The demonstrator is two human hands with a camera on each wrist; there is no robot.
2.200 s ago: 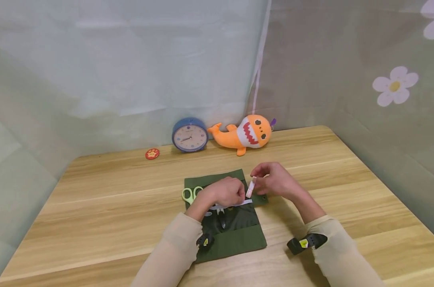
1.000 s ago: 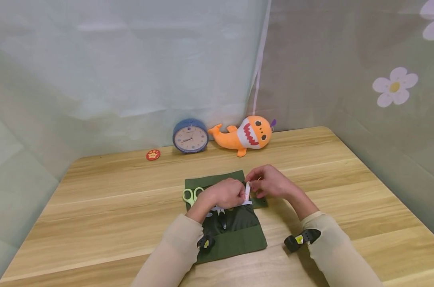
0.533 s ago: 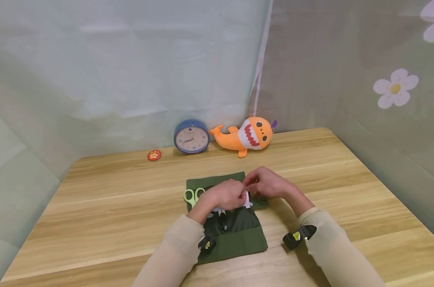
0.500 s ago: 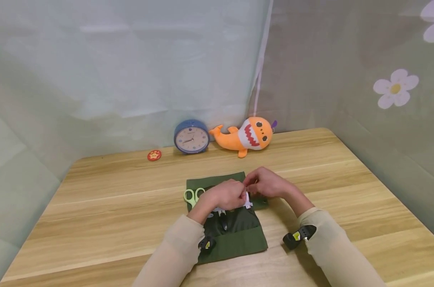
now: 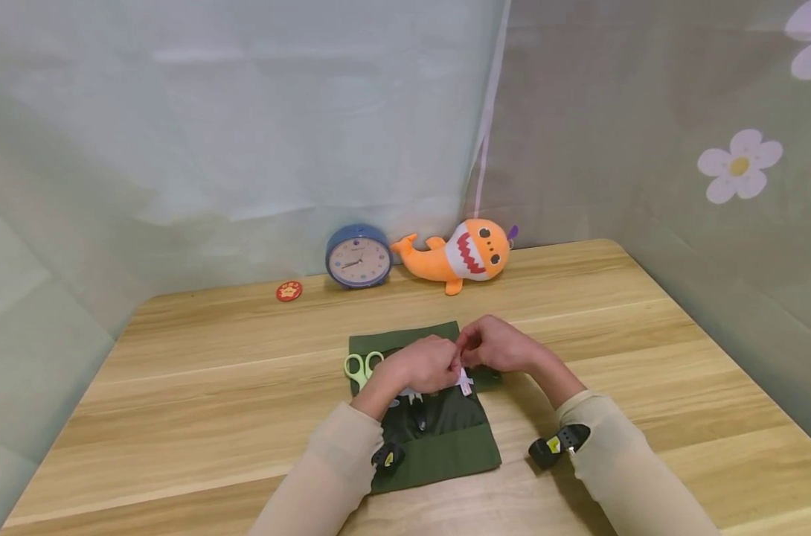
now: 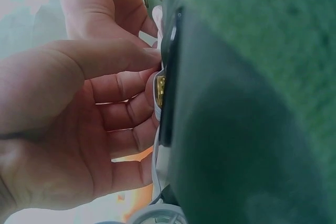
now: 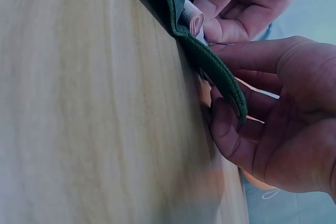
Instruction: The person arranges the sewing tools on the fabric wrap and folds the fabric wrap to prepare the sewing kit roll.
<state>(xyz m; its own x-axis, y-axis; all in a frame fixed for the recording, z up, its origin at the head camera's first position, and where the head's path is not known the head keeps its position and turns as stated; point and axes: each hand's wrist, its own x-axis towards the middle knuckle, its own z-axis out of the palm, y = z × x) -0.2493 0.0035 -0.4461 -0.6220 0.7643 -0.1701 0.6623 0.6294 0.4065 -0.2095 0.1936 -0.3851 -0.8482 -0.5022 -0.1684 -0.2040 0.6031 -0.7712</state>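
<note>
A dark green sewing kit lies unfolded on the table. My left hand pinches the kit's white elastic band between thumb and fingers, lifting it slightly beside a gold dimpled thimble. Just to the right, my right hand pinches the upper end of a folded tape measure, pinkish-white and layered. Its lower end shows below the band in the head view. The right hand's lower fingers lie around the kit's green side flap. Light-green scissors and a black-handled tool sit in the kit.
At the table's back stand a blue alarm clock and an orange plush shark. A round red badge lies to their left. Fabric walls rise behind the wooden table and at both sides.
My right hand has come left and brought the folded tape measure down to the elastic band; its lower end now pokes out below the band. The left hand has stayed at the band.
</note>
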